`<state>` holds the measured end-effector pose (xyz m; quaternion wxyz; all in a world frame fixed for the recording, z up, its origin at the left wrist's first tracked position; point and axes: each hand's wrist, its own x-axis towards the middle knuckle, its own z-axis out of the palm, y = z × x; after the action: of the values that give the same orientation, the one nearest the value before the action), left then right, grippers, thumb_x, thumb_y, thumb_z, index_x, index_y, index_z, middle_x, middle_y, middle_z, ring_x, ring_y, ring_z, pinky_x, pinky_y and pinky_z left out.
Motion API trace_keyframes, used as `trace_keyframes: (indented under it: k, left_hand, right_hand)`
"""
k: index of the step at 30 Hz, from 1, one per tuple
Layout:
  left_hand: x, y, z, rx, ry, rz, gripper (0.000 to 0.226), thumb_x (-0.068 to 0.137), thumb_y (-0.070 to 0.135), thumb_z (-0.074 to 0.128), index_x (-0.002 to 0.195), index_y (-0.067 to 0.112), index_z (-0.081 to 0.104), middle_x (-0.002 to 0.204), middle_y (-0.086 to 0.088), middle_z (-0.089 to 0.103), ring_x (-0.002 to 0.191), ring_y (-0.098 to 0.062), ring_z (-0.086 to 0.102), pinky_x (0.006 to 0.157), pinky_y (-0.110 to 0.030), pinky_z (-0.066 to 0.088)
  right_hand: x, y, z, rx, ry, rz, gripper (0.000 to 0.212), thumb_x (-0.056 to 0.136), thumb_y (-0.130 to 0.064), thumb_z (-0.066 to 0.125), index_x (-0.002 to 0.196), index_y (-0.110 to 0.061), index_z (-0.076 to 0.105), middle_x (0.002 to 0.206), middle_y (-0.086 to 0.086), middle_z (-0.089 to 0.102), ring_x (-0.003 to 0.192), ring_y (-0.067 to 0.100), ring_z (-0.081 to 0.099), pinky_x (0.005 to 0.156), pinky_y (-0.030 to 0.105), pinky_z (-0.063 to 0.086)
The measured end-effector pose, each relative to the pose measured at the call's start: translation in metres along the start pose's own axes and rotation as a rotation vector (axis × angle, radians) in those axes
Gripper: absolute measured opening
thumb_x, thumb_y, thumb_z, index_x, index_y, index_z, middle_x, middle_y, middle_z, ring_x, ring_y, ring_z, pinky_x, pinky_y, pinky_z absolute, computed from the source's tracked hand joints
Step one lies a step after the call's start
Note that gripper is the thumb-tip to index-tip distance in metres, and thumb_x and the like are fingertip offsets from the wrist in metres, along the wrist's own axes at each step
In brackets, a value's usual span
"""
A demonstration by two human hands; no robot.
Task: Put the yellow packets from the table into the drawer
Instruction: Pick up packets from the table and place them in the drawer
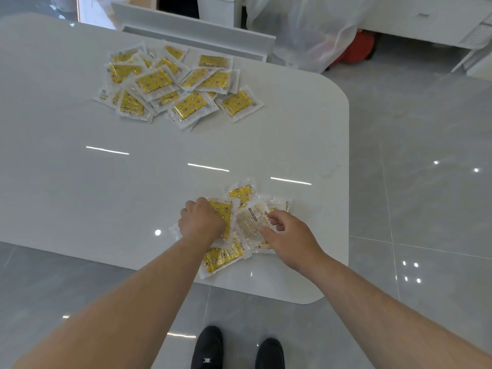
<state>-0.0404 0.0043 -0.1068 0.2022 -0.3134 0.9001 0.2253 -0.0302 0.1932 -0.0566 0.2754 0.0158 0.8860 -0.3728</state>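
Left hand (pixel 202 222): knuckles up, fingers curled down over the near packets (pixel 222 258), clamping the bunch against the table (pixel 80 182). The fingertips are hidden, so I can't say how many it actually has. I'd say I hold it that way to stop the slippery wrappers sliding while I gather them into one grab.

Right hand (pixel 290 235): thumb and forefinger drawn in narrow, pinching the edge of a face-down packet (pixel 250 222) just beside the left hand. That is probably to pull it in with the rest.

The near packets lie under and between both hands, overlapping, close to the table's near right corner. One pokes out toward me below the left wrist, and another shows beyond the knuckles.

The far pile (pixel 173 83), the bigger share, sits well apart near the far edge, with no hand on it.

A white open unit beyond that edge is likely the drawer (pixel 197 35). No packets are visible in it from here, so the task looks early.
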Motion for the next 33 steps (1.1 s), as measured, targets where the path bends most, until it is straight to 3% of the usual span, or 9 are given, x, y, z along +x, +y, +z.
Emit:
trace_keyframes:
  k: [4, 7, 10, 13, 16, 21, 23, 29, 33]
  left_hand:
    - [0.006, -0.005, -0.008, -0.194, 0.003, 0.093, 0.022, 0.078, 0.006, 0.053, 0.097, 0.012, 0.045, 0.078, -0.002, 0.053, 0.072, -0.022, 0.052, 0.070, -0.036, 0.042]
    - [0.009, -0.016, -0.032, -0.380, -0.046, 0.193, 0.018, 0.078, 0.002, 0.059, 0.094, 0.007, 0.052, 0.082, -0.007, 0.059, 0.074, -0.024, 0.057, 0.067, -0.040, 0.051]
    - [0.008, -0.034, -0.050, -0.316, -0.259, 0.281, 0.016, 0.076, -0.001, 0.061, 0.087, 0.009, 0.057, 0.082, -0.007, 0.061, 0.074, -0.024, 0.059, 0.066, -0.035, 0.051]
    - [0.001, -0.048, -0.038, -0.063, -0.376, 0.325, 0.011, 0.077, 0.002, 0.054, 0.085, 0.009, 0.056, 0.084, -0.005, 0.057, 0.078, -0.023, 0.057, 0.065, -0.033, 0.049]
    - [-0.008, -0.053, -0.020, 0.144, -0.258, 0.379, 0.009, 0.075, 0.014, 0.053, 0.084, 0.014, 0.052, 0.097, -0.002, 0.045, 0.092, -0.023, 0.045, 0.076, -0.031, 0.041]
    - [-0.010, -0.055, -0.012, 0.254, -0.052, 0.350, 0.060, 0.070, 0.055, 0.064, 0.117, 0.020, 0.051, 0.121, 0.001, 0.045, 0.112, -0.022, 0.043, 0.091, -0.033, 0.038]
    - [-0.008, -0.053, -0.012, 0.275, -0.034, 0.335, 0.069, 0.067, 0.059, 0.067, 0.122, 0.023, 0.048, 0.126, 0.000, 0.044, 0.115, -0.023, 0.043, 0.095, -0.037, 0.039]
    - [0.001, -0.046, -0.015, 0.299, -0.020, 0.260, 0.072, 0.066, 0.054, 0.072, 0.124, 0.023, 0.042, 0.112, -0.002, 0.057, 0.105, -0.026, 0.052, 0.090, -0.038, 0.040]
    - [0.008, -0.046, -0.022, 0.267, -0.094, 0.221, 0.052, 0.066, 0.053, 0.072, 0.101, 0.020, 0.052, 0.094, 0.002, 0.059, 0.088, -0.020, 0.057, 0.078, -0.033, 0.043]
  right_hand:
    - [0.005, 0.003, 0.003, 0.000, -0.002, -0.005, 0.047, 0.092, -0.037, 0.059, 0.136, -0.022, 0.050, 0.129, -0.003, 0.055, 0.117, 0.013, 0.051, 0.099, 0.029, 0.043]
    - [0.010, 0.003, 0.004, -0.027, 0.003, -0.032, 0.044, 0.092, -0.034, 0.059, 0.133, -0.020, 0.052, 0.124, -0.004, 0.057, 0.111, 0.012, 0.053, 0.094, 0.025, 0.042]
    - [0.015, 0.002, 0.002, -0.110, 0.008, -0.081, 0.041, 0.092, -0.031, 0.059, 0.131, -0.019, 0.055, 0.125, -0.004, 0.059, 0.110, 0.011, 0.053, 0.093, 0.023, 0.042]
    - [0.020, 0.001, 0.001, -0.188, -0.016, -0.120, 0.042, 0.092, -0.029, 0.058, 0.133, -0.019, 0.054, 0.130, -0.003, 0.057, 0.116, 0.014, 0.053, 0.098, 0.027, 0.043]
    - [0.025, -0.001, 0.004, -0.265, -0.037, -0.173, 0.042, 0.092, -0.028, 0.057, 0.132, -0.019, 0.054, 0.130, -0.003, 0.057, 0.118, 0.016, 0.052, 0.100, 0.031, 0.044]
    - [0.034, -0.006, 0.007, -0.352, -0.057, -0.248, 0.040, 0.092, -0.026, 0.055, 0.131, -0.018, 0.055, 0.129, -0.003, 0.058, 0.117, 0.016, 0.052, 0.099, 0.031, 0.043]
    - [0.038, -0.006, 0.006, -0.394, -0.063, -0.284, 0.039, 0.092, -0.025, 0.054, 0.130, -0.018, 0.056, 0.127, -0.002, 0.058, 0.118, 0.017, 0.051, 0.098, 0.032, 0.044]
    - [0.052, -0.010, 0.008, -0.625, -0.152, -0.438, 0.036, 0.092, -0.021, 0.055, 0.128, -0.017, 0.055, 0.125, 0.000, 0.056, 0.118, 0.021, 0.045, 0.093, 0.029, 0.038]
    - [0.066, -0.017, 0.012, -0.723, -0.203, -0.480, 0.047, 0.089, -0.028, 0.062, 0.133, -0.016, 0.051, 0.132, 0.001, 0.052, 0.121, 0.024, 0.041, 0.100, 0.031, 0.036]
